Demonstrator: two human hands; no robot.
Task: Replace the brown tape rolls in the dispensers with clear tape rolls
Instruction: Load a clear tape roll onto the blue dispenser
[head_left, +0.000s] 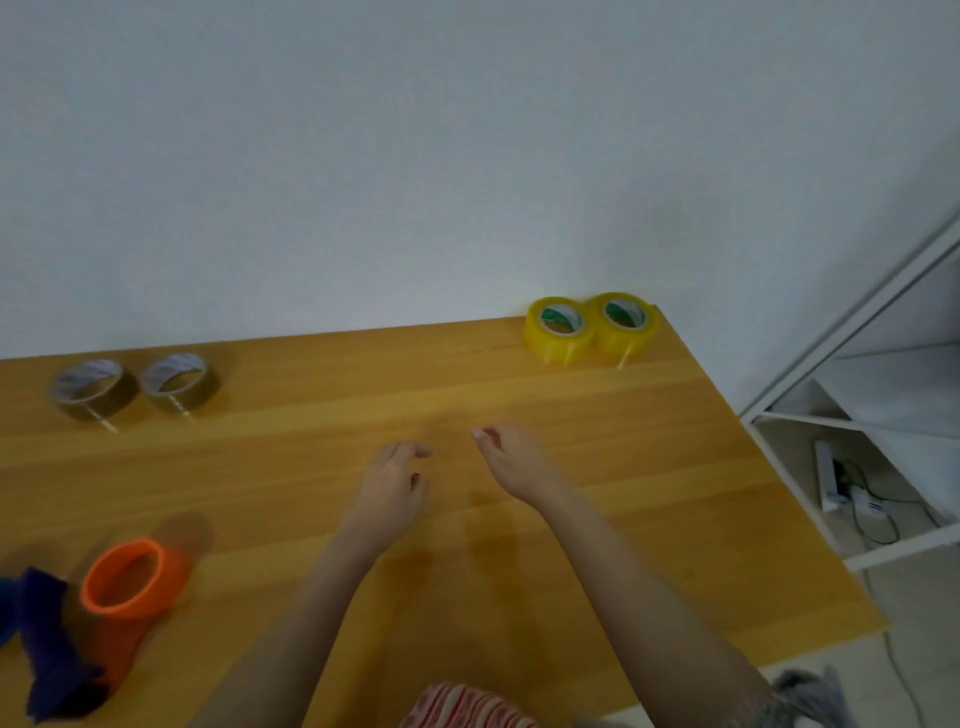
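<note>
Two brown tape rolls (93, 391) (181, 382) lie side by side at the far left of the wooden table (571, 519). Two yellowish clear tape rolls (558, 329) (623, 324) stand together at the far right corner. An orange dispenser (132, 587) lies near the front left, its ring empty, with a blue dispenser (47, 654) beside it, partly cut off by the frame edge. My left hand (392, 483) and my right hand (511, 460) hover over the middle of the table, fingers loosely curled, holding nothing.
A white wall runs behind the table. To the right stands a white shelf frame (831, 364) with a power strip (828, 475) and cables on the floor. The table's right edge slants toward the front.
</note>
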